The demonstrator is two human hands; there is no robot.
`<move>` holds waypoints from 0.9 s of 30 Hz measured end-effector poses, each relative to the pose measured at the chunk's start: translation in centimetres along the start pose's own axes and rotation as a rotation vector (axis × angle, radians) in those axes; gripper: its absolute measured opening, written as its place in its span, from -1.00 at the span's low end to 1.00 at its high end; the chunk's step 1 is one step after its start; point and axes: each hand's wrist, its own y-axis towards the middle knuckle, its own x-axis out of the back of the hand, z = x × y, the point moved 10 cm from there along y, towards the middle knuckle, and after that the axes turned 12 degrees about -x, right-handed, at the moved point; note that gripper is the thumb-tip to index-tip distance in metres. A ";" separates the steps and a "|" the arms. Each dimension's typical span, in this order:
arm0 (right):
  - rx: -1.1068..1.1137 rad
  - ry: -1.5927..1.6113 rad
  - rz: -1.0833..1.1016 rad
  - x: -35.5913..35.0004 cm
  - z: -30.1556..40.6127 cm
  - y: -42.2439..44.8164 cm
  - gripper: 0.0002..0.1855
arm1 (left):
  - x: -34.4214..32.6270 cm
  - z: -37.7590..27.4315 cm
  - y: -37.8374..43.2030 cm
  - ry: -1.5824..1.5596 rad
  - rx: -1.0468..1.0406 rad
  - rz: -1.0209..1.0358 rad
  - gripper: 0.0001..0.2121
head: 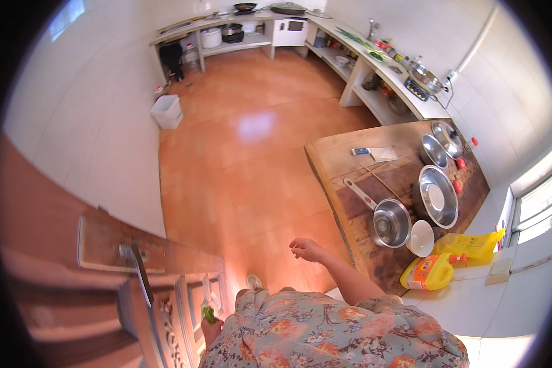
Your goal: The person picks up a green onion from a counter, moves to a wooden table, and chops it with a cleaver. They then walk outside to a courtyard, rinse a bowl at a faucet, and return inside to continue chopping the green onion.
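My left hand (pixel 211 329) is low at the left, beside the wooden door, closed around a green vegetable (pixel 208 313) whose kind I cannot tell. My right hand (pixel 309 250) hangs over the tiled floor with its fingers loosely curled, and nothing shows in it. To its right, on a wooden table (pixel 340 214), stand a steel saucepan (pixel 392 223) with a long handle, a white bowl (pixel 421 238) and a large steel basin (pixel 438 197). A cleaver with a blue handle (pixel 375 153) and wooden chopsticks (pixel 381 181) lie farther up the table.
A carved wooden door (pixel 165 317) with a metal handle stands close at the left. A white bin (pixel 167 112) is by the left wall. Counters (pixel 349 41) with cookware run along the far and right walls. A yellow pump bottle (pixel 428 271) lies near the table's near corner.
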 end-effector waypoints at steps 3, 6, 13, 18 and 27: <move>-0.013 0.272 0.053 3.6 2.0 -0.5 -0.75 | -4.6 -8.0 7.1 -0.162 -0.107 0.089 -0.84; 0.070 0.324 -0.065 10.6 2.7 -0.6 -0.75 | -9.8 -18.7 11.4 -0.131 -0.199 0.332 -0.85; 0.040 0.619 -0.471 28.6 1.5 1.9 -0.80 | -20.7 -31.0 20.6 0.062 -0.321 0.525 -0.87; -0.050 0.343 -0.816 38.7 -5.4 6.5 -0.67 | -30.5 -37.1 25.1 0.206 -0.593 0.671 -0.82; -0.409 0.018 -0.995 44.2 -6.4 9.5 -0.60 | -43.7 -48.9 25.8 0.573 -0.871 0.931 -0.77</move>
